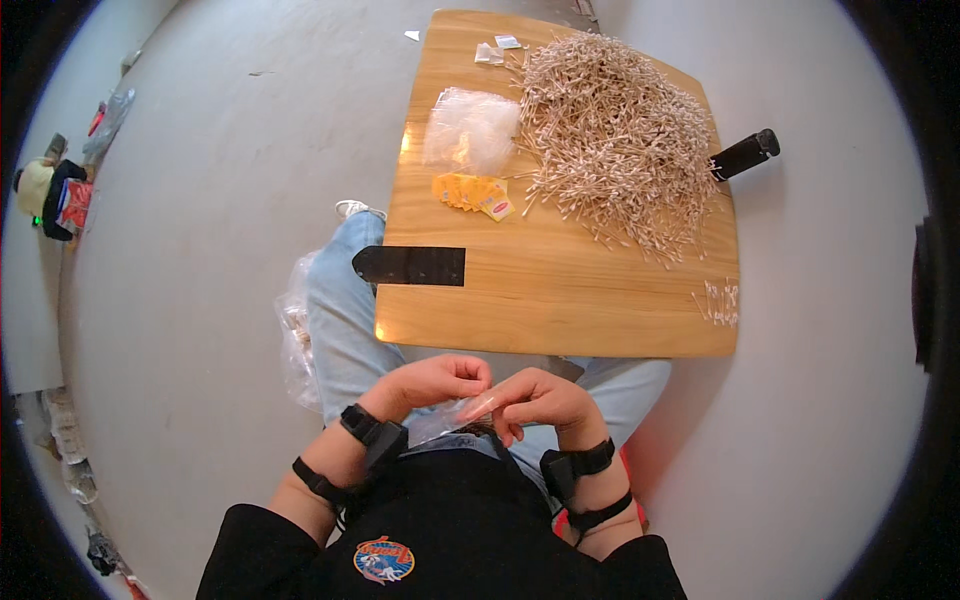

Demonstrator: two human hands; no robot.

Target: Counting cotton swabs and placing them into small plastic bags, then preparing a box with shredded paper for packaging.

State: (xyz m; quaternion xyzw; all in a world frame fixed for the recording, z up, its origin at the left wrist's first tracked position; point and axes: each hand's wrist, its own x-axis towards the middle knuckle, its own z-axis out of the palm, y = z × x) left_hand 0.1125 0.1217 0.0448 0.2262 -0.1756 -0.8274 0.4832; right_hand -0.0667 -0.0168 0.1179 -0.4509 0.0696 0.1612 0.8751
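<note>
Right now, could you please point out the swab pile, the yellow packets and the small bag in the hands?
swab pile (615,135), head view, middle of heap
yellow packets (472,192), head view, centre of stack
small bag (440,422), head view, clear film between hands

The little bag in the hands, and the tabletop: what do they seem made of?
The small bag, pinched between left hand and right hand, looks like thin clear plastic film: see-through and shiny. The tabletop looks like varnished light wood, with visible grain and a glossy reflection.

Low wooden table (600,300) on pale grey floor (230,200)
</note>
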